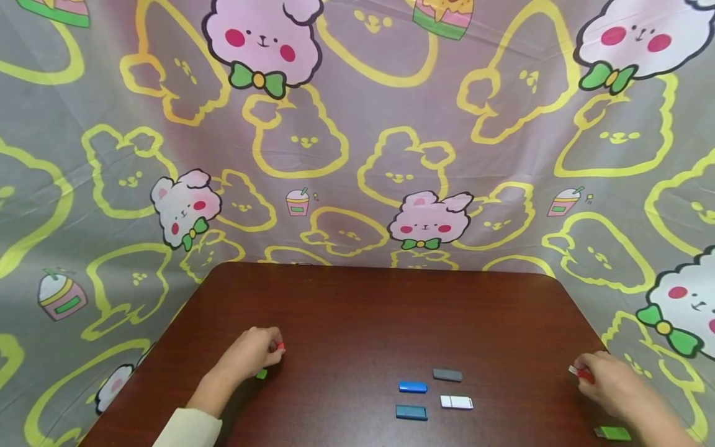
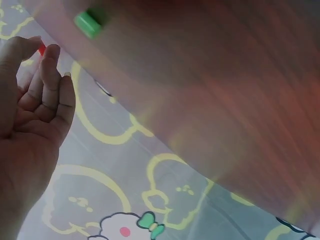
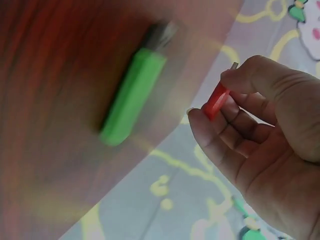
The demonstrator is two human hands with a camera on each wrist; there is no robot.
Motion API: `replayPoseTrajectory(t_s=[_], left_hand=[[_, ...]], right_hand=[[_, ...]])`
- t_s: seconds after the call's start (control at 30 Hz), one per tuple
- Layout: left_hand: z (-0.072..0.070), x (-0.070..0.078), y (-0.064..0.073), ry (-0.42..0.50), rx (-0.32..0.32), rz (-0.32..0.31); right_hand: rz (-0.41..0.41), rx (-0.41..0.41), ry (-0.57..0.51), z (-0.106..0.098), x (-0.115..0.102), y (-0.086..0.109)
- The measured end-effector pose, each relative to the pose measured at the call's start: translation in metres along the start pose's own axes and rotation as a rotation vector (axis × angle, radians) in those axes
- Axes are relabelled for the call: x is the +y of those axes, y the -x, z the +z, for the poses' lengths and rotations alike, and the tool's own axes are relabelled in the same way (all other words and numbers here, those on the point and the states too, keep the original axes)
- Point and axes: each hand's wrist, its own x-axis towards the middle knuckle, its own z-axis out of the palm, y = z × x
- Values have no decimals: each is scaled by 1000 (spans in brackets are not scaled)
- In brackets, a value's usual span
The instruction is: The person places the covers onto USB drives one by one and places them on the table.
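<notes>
My left hand (image 1: 251, 355) pinches a small red cap (image 1: 281, 346) between thumb and forefinger, over the left part of the table. Only a sliver of that cap shows in the left wrist view. Just below this hand lies a green cap (image 1: 262, 374), which appears as a short block (image 2: 88, 24) from the wrist. At the right edge, my right hand (image 1: 611, 383) holds a red USB flash drive (image 3: 217, 101) by thumb and fingers, its metal plug bare. A green USB flash drive (image 3: 134, 97), plug also uncovered, rests on the table near that hand.
Between the hands lie several capped flash drives: a grey one (image 1: 447, 375), a blue one (image 1: 413, 387), a teal one (image 1: 411, 413) and a white one (image 1: 456, 402). A patterned cloth (image 1: 346, 186) hangs around the brown table (image 1: 357, 316).
</notes>
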Motion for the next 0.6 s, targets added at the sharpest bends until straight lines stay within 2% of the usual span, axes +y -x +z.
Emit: replayPoseTrajectory(t_s=[0.13, 0.3, 0.37, 0.53, 0.6], left_hand=[[0, 12, -2, 20, 15, 50], [4, 28, -3, 38, 38, 96], [6, 33, -4, 51, 47, 115], [12, 46, -7, 75, 57, 146], [13, 50, -8, 76, 62, 157]], right_hand=[[-90, 142, 2, 0, -24, 0], [-166, 208, -36, 0, -54, 0], [-220, 255, -55, 2, -65, -1], [-390, 467, -53, 10, -87, -3], [-429, 527, -51, 12, -93, -5]])
